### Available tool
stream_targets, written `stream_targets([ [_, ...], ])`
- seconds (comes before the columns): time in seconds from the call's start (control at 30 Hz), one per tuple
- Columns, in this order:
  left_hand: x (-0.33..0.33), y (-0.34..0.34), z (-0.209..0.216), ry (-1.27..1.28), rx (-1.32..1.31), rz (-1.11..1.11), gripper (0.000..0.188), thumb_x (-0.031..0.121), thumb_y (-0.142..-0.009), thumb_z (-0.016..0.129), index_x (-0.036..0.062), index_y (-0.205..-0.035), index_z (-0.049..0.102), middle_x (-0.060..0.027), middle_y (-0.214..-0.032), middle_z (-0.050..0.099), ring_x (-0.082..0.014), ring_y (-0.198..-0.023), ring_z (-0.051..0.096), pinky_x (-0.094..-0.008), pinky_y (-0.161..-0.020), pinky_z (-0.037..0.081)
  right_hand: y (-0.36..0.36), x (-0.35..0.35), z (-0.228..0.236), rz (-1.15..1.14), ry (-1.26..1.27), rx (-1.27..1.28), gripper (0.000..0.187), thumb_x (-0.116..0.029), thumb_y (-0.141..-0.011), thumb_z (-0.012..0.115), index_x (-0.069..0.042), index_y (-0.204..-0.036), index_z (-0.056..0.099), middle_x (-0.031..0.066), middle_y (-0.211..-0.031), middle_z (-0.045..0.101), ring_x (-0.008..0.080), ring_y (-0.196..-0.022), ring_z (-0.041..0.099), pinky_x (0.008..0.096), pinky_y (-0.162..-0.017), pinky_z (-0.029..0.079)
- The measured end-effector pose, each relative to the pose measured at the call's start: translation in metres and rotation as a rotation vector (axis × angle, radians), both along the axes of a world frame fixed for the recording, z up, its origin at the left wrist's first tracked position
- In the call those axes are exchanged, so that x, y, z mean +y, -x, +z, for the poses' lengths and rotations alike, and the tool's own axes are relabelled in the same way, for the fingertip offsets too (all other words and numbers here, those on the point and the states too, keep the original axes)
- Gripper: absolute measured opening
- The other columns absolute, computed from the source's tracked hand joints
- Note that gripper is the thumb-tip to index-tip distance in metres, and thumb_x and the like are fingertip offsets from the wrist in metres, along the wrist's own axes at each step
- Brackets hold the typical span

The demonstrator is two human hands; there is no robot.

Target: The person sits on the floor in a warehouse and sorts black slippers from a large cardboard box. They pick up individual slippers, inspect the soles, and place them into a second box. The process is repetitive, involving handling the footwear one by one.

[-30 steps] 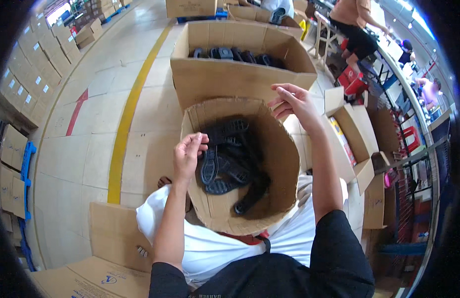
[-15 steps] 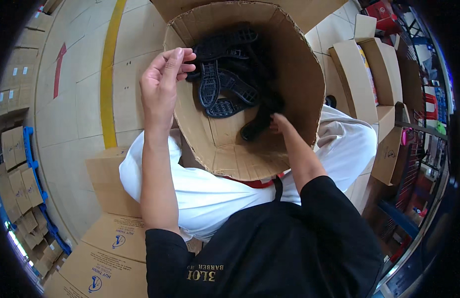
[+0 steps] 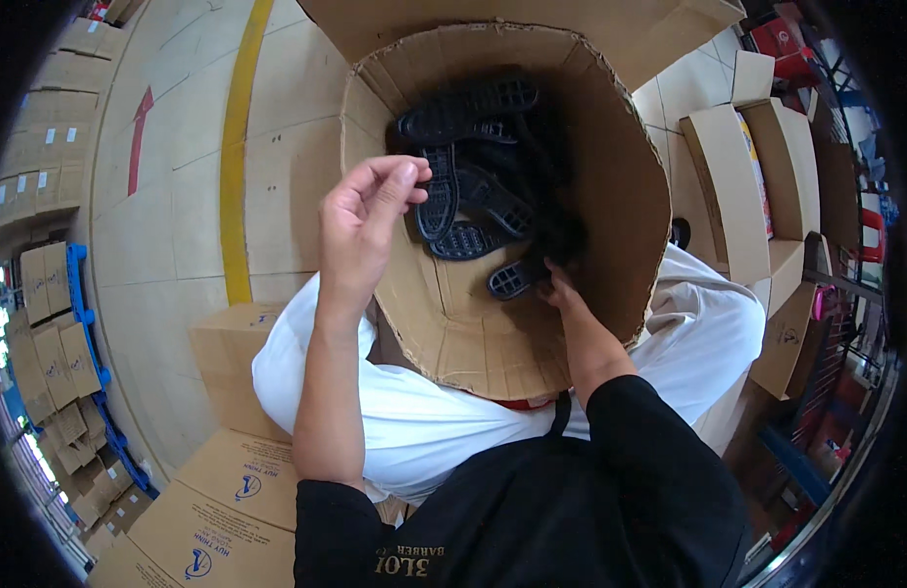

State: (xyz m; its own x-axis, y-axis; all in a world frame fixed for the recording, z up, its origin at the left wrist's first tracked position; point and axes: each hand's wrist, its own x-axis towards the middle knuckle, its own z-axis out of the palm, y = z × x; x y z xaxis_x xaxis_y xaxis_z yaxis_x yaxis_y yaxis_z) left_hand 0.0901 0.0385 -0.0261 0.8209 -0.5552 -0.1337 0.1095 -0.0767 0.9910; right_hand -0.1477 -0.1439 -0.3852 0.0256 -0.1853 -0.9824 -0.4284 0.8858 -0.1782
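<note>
Inside a large open cardboard box (image 3: 463, 367), several black shoe soles (image 3: 437, 196) with grid-like tread lie in a loose heap. My right hand (image 3: 559, 287) reaches down into the box, its fingers closed at the edge of a black shoe sole (image 3: 512, 281) near the box's near side. The far part of that sole merges with the dark heap, and some of my right fingers are hidden. Over the box's left rim, my left hand (image 3: 373, 206) is raised with thumb and curled fingers together. Nothing shows in it.
Closed cartons (image 3: 218, 510) stand at my lower left. On the right are opened cartons (image 3: 728, 196) and a dark metal rack (image 3: 826, 363). A yellow line (image 3: 234, 176) runs along the tiled floor, and stacked boxes on a blue pallet (image 3: 86, 314) stand far left.
My left hand has moved right and down, over the box's rim. My right hand has closed on a sole, whose tread now shows. The whole view has shifted slightly.
</note>
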Motion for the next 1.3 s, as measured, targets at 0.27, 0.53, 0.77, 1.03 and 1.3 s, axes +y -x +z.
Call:
stream_targets([
  [0.27, -0.007, 0.003, -0.002, 0.041, -0.019, -0.041, 0.018, 0.016, -0.083, 0.057, 0.0005, -0.091, 0.06, -0.0041, -0.084, 0.061, -0.0074, -0.074, 0.055, -0.0212, -0.069, 0.045, -0.04, 0.024, 0.044, -0.186, -0.206, -0.189, 0.026, -0.029, -0.087, 0.036, -0.005, -0.089, 0.045, 0.0084, -0.072, 0.052, 0.0205, -0.061, 0.056, 0.0358, -0.064, 0.044],
  [0.53, 0.0, 0.002, -0.017, -0.268, -0.189, -0.124, 0.033, 0.028, -0.076, 0.065, 0.0016, -0.095, 0.059, -0.0082, -0.088, 0.062, -0.0136, -0.083, 0.057, -0.0265, -0.076, 0.045, -0.085, 0.052, 0.198, 0.136, -0.112, -0.848, 0.025, -0.02, -0.09, 0.036, 0.0, -0.084, 0.049, 0.0097, -0.073, 0.057, 0.0173, -0.061, 0.055, 0.0297, -0.064, 0.044],
  [0.77, 0.0, 0.033, 0.021, 0.226, 0.271, -0.66, 0.055, 0.023, -0.078, 0.06, 0.0005, -0.123, 0.038, -0.0086, -0.114, 0.049, -0.0138, -0.105, 0.045, -0.0261, -0.091, 0.035, -0.098, 0.008, 0.32, 0.189, 0.262, -1.248, 0.026, -0.025, -0.09, 0.041, -0.004, -0.105, 0.047, 0.0048, -0.086, 0.059, 0.0154, -0.072, 0.056, 0.0299, -0.072, 0.044],
  [1.03, -0.006, 0.064, 0.004, 0.125, -0.063, -0.622, 0.06, 0.023, -0.068, 0.069, 0.0091, -0.121, 0.046, -0.008, -0.105, 0.051, -0.0151, -0.09, 0.051, -0.028, -0.083, 0.041, -0.091, -0.053, 0.33, 0.08, 0.57, -1.237, 0.037, -0.026, -0.092, 0.035, -0.015, -0.127, 0.03, 0.0116, -0.108, 0.051, 0.026, -0.098, 0.053, 0.0398, -0.081, 0.046],
  [1.3, -0.003, 0.071, 0.013, -0.003, -0.388, -0.625, 0.066, 0.03, -0.063, 0.074, 0.0131, -0.12, 0.047, -0.0044, -0.102, 0.047, -0.0148, -0.089, 0.05, -0.028, -0.076, 0.042, -0.106, -0.043, 0.322, -0.176, 0.427, -1.236, 0.034, -0.028, -0.091, 0.035, -0.015, -0.122, 0.034, 0.0161, -0.11, 0.048, 0.029, -0.101, 0.05, 0.0518, -0.084, 0.043],
])
